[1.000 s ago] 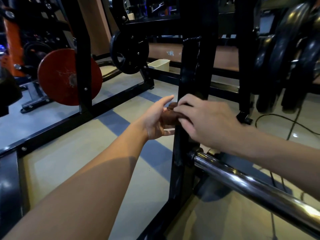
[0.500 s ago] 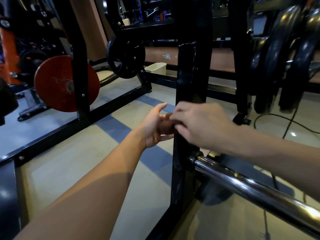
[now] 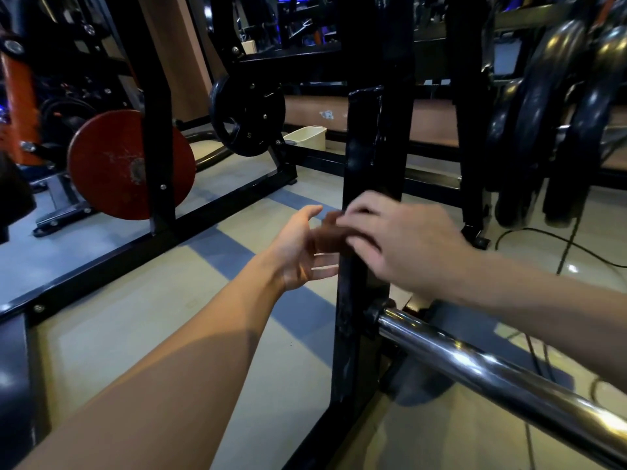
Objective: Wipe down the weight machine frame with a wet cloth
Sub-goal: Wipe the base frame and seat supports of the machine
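Black steel upright post (image 3: 368, 171) of the frame: both the right hand (image 3: 400, 242) and left hand (image 3: 302, 249) pinch a small, blurry brown cloth (image 3: 327, 234) against it. I'd press flat and drag down every face.

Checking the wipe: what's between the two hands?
In the head view, a brown cloth lies between left hand and right hand, against the black post.

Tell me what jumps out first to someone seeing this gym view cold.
Dead centre, the left hand and the right hand meet on a small brown cloth at a black upright post of the frame. A red weight plate glows at the left, and a shiny steel bar runs from the post toward the lower right corner.
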The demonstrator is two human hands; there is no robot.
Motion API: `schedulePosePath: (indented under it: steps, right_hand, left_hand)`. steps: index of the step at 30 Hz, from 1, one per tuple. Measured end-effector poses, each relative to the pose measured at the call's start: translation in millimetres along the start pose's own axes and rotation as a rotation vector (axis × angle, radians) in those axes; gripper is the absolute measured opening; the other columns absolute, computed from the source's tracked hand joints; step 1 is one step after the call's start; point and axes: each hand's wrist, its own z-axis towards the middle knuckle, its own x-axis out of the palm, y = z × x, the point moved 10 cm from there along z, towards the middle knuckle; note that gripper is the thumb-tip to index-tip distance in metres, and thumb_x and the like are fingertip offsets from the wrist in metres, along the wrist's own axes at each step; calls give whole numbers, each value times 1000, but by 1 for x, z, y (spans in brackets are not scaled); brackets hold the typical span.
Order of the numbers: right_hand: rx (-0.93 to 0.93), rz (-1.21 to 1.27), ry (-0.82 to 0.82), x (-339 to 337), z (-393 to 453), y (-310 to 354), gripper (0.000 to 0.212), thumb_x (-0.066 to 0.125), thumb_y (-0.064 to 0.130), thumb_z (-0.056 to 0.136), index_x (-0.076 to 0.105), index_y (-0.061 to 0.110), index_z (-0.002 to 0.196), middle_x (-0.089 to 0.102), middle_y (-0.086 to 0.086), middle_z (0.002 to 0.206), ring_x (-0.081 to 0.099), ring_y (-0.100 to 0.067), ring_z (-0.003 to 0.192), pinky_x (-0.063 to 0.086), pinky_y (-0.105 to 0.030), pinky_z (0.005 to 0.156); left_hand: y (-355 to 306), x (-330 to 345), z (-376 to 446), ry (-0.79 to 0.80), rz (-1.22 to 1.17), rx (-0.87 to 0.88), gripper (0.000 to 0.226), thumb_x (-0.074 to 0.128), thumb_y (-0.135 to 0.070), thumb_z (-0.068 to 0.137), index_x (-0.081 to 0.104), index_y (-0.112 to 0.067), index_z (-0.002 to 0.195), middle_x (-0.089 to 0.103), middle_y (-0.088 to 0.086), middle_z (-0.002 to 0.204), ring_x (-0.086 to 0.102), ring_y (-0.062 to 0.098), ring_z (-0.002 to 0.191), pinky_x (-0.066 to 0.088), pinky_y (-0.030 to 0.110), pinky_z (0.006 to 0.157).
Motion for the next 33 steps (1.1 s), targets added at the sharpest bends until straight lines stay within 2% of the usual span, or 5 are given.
schedulePosePath:
  steps: [4,11,18,25,33]
  right_hand:
    - [78,55,-156,-27,14,-22,36,58,40,99,69,27,131,60,11,127,66,-20,80,54,-33,62]
    - [-90,37,191,33,-20,23,31,52,46,100,66,38,127,58,14,125,69,-22,89,44,-30,59]
    - [198,52,-245,-68,39,-52,31,57,37,101,59,31,131,60,8,128,63,-22,106,44,-34,76]
    - [-11,-12,93,9,1,7,33,42,47,101,60,37,127,59,14,127,68,-18,94,49,-30,62]
    - [235,59,-316,-90,56,-68,33,53,41,103,63,30,132,62,11,132,62,-21,115,53,-41,86]
  left_hand:
    - [-4,4,-4,-2,21,16,55,44,-60,98,70,-11,103,73,5,92,69,26,94,53,45,104]
    - [0,3,-6,-10,-31,-41,63,37,-59,101,75,-9,95,71,8,83,63,21,72,51,34,70]
    - [-3,2,-4,-21,2,-38,64,35,-61,102,70,-9,116,75,7,101,73,27,98,57,46,97]
    - [-6,5,-8,-8,-24,-6,53,44,-57,98,68,-14,117,74,13,119,73,30,107,59,53,92]
    - [-9,7,-13,-19,13,-36,63,36,-58,102,72,-7,111,77,8,101,71,32,114,55,50,100]
